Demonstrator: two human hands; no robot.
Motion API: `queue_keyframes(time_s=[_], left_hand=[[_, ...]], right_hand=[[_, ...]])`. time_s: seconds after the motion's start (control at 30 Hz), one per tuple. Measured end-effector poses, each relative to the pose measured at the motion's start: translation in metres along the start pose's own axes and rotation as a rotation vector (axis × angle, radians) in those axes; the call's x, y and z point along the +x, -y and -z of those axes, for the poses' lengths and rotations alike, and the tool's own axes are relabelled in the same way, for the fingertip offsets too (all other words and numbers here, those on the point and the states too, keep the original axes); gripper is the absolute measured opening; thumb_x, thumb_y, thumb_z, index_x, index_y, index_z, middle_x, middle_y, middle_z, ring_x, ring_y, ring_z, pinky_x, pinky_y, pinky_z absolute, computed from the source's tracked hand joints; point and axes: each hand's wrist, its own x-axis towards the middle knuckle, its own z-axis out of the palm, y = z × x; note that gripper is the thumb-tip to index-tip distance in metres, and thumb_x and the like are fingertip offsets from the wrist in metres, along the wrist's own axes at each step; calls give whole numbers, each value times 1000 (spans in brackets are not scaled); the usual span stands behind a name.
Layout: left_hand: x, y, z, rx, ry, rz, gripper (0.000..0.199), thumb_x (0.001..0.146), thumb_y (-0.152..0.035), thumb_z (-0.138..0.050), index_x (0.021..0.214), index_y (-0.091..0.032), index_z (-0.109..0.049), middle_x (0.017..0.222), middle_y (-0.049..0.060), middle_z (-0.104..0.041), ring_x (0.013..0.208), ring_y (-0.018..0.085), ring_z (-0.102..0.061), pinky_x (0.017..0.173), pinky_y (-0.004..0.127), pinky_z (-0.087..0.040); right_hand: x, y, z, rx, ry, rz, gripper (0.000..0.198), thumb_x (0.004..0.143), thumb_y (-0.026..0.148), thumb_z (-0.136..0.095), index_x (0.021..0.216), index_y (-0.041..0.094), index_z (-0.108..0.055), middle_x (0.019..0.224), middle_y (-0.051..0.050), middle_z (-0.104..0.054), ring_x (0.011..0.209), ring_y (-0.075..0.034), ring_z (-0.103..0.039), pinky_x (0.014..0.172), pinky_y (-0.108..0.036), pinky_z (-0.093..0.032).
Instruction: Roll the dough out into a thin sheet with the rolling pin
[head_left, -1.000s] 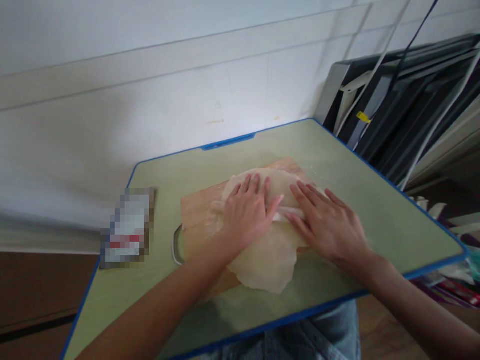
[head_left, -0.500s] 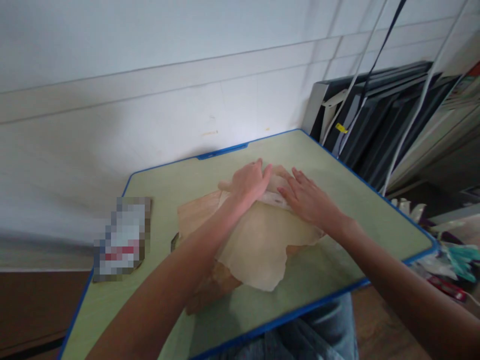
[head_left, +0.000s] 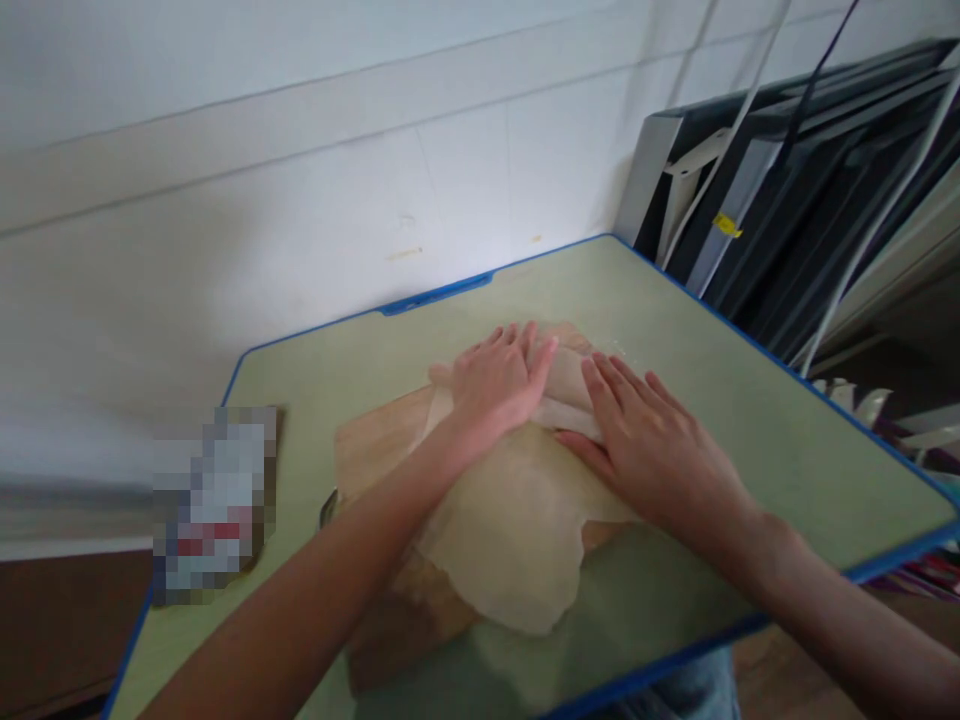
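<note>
A thin, pale sheet of dough (head_left: 517, 530) lies over a wooden board (head_left: 382, 430), its uneven near edge drooping past the board toward me. Its far part is gathered into a roll (head_left: 570, 380). At the roll's left end a blunt, rod-like tip (head_left: 439, 375) sticks out; whether it is a rolling pin or dough I cannot tell. My left hand (head_left: 499, 380) lies flat on the left part of the roll, fingers extended. My right hand (head_left: 660, 435) rests on the right part, fingers stretched forward and thumb apart. Both palms hide what lies beneath.
The green table (head_left: 750, 430) has a blue rim and stands against a white wall (head_left: 315, 250). On the left lies a blurred-out packet (head_left: 221, 500). Dark flat panels (head_left: 795, 200) lean beyond the right edge, with cables hanging before them. A metal-looking edge (head_left: 327, 508) shows beside the board.
The view has shifted closer and tilted. My left fingers have straightened forward over the roll, and my right hand now lies more fully along its right part.
</note>
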Motion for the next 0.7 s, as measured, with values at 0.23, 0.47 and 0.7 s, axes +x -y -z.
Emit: queue_keyframes(time_s=[0.23,0.47,0.7], left_hand=[[76,-17,-7,-117,87,-8,65,95,-54,-15,98,-16,-68,95,12,-71,93,26,-66,80,37,-48],[50,-10,-3,-47,32,29,62,97,-49,-15,102,-15,-67,99,12,-71,97,26,-66,84,38,-48],[-37,21,5,138,-31,-113,52,99,-40,-19,138,-14,-41,143,9,-45,136,27,-34,111,46,-24]], right_hand=[[28,-21,-8,212,209,-145,73,92,57,-22,135,2,-44,143,-21,-40,133,-31,-37,105,-46,-37],[22,-4,6,15,165,-98,70,88,51,-43,134,-2,-45,141,-24,-41,132,-35,-37,105,-48,-35],[-11,37,10,-63,13,60,61,90,42,-46,135,2,-44,139,-20,-46,128,-32,-43,105,-49,-36]])
